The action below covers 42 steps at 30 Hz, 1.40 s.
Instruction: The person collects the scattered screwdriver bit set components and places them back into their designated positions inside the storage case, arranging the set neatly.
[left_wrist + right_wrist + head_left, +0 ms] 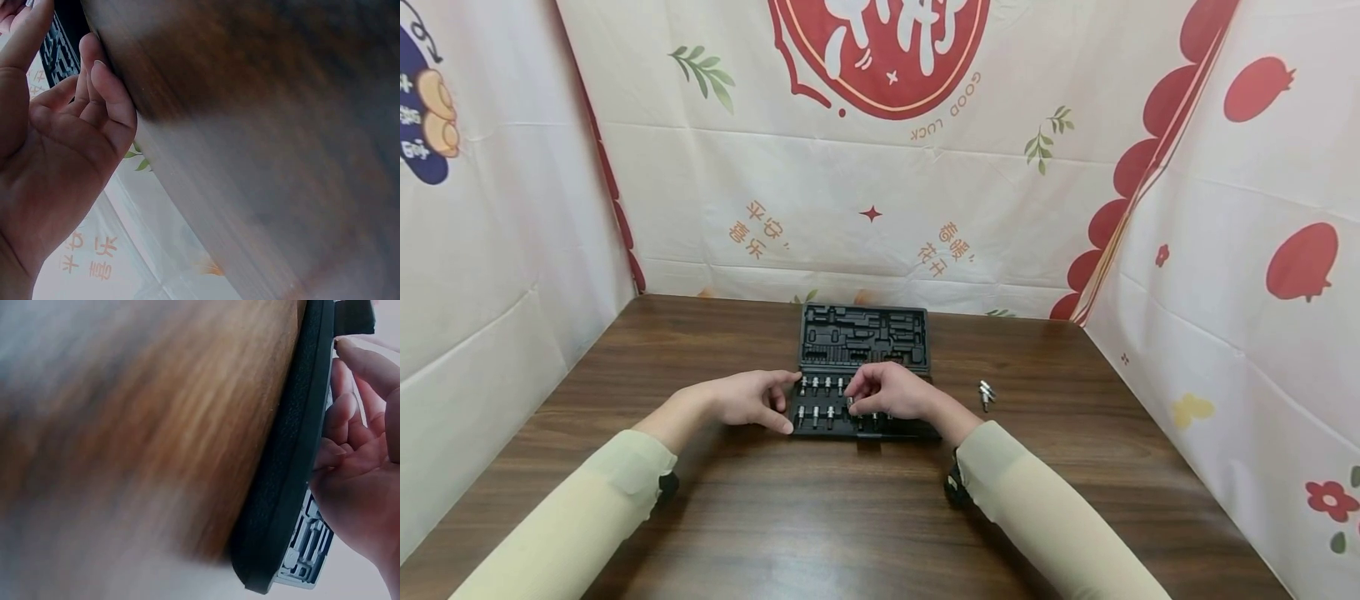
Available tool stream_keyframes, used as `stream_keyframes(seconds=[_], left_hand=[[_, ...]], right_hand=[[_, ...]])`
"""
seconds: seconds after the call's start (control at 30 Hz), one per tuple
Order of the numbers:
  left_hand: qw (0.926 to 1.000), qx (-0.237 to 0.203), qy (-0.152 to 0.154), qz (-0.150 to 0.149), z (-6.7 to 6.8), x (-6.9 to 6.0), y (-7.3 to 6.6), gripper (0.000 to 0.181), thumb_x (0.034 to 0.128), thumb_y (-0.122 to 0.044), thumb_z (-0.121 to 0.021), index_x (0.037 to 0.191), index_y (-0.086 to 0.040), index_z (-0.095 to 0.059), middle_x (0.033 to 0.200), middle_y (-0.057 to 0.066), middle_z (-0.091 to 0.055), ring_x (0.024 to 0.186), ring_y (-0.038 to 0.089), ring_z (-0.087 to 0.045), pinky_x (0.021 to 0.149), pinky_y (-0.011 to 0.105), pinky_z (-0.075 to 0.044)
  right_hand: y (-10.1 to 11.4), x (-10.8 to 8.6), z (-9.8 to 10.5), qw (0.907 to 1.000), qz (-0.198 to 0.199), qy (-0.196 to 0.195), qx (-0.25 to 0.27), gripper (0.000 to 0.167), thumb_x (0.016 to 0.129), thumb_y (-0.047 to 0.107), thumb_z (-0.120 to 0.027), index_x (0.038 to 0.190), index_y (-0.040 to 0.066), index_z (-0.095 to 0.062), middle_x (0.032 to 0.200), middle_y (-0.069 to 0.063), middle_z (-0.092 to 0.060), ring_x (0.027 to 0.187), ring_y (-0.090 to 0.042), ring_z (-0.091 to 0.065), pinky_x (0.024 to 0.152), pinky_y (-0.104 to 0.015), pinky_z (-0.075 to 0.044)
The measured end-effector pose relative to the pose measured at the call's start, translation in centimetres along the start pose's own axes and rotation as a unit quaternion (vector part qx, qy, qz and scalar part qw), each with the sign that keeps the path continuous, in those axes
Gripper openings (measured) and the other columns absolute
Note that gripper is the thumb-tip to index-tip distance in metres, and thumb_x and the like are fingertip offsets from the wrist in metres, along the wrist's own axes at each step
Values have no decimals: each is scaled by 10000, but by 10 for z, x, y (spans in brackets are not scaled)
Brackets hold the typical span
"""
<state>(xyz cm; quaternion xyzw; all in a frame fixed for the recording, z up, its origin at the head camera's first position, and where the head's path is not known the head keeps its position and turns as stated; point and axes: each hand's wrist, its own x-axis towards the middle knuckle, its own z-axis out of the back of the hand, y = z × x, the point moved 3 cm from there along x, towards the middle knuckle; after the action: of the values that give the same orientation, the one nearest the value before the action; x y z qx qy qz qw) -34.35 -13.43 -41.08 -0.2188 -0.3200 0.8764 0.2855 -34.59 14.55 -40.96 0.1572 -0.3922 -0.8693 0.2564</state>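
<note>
Silver cased bits point(816, 414), long axes toward person

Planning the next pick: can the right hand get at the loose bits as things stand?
Probably yes: the loose bits lie on the table beside the case, with nothing visible between. The right hand, though, seems to pinch another bit.

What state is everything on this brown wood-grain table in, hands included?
Black molded plastic case, open.
Small silver metal bits inside it, set in two rows.
Loose silver metal bits, clustered right of the case.
Left hand, resting at the case's left edge.
Right hand, apparently pinching one silver bit.
</note>
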Motion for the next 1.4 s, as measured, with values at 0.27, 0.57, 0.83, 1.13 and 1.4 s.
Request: stream_keyframes(seconds=[0.27,0.57,0.83,1.13,1.4], left_hand=[[9999,106,-26,-44,0,-1,0,949,952,-283,-885,1679,34,-364,1055,57,-655,916,159,-577,852,327,-470],[9999,107,-39,14,-1,0,0,942,952,-286,-885,1681,19,-372,1061,52,-658,935,168,-578,865,343,-468],[9999,103,-40,31,0,-1,-2,938,951,-283,-887,1677,21,-377,1056,52,-658,928,170,-579,857,342,-470],[9999,87,-33,-55,-1,0,0,948,945,-276,-891,1674,36,-371,1055,59,-659,926,167,-579,855,331,-471],[9999,126,-27,1,0,1,1,953,946,-306,-892,1677,21,-377,1062,52,-661,932,167,-580,859,342,-472]], right_hand=[[4,3,-4,9997,-100,78,-204,141,991,170,-839,1113,125,-784,1015,5,-772,923,-85,-695,850,-280,-573],[3,5,-7,9987,-160,175,-449,122,973,207,-864,1075,170,-808,978,36,-753,893,-101,-659,818,-289,-541],[4,4,-7,9980,-115,280,-551,97,963,204,-873,1044,206,-821,965,55,-749,890,-103,-658,810,-292,-545],[1,4,-5,9982,-216,288,-479,201,968,238,-872,1159,213,-812,992,40,-719,885,-123,-624,805,-309,-520],[-1,6,-3,9974,-109,391,-594,346,1002,300,-836,1343,256,-796,915,49,-724,690,-104,-547,659,-287,-473]])
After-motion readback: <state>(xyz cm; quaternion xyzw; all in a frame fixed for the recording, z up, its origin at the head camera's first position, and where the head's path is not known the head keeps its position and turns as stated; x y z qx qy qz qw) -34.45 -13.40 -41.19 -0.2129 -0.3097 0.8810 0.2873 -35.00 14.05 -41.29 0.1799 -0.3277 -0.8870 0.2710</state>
